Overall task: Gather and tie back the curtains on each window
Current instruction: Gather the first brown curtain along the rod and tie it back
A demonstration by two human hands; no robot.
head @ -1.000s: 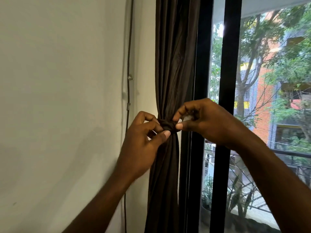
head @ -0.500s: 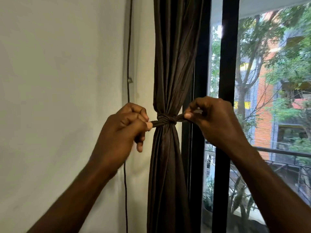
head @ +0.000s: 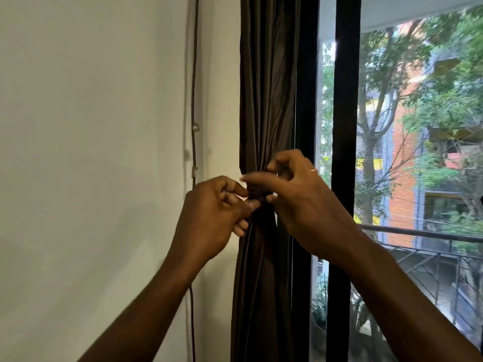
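Note:
A dark brown curtain hangs gathered into a narrow bundle beside the black window frame. At mid height a tie band of the same brown cloth is knotted round it. My left hand pinches the knot from the left with thumb and curled fingers. My right hand comes in from the right, index finger stretched across the top of the knot and thumb under it, pinching the band. The band's loose ends are hidden behind my fingers.
A white wall fills the left side, with a thin cable clipped to it running top to bottom. Through the glass to the right are a balcony railing, trees and an orange building.
Half a second ago both hands were pulling the band's ends apart sideways. Now they have come back together onto the knot, and the right index finger reaches over it.

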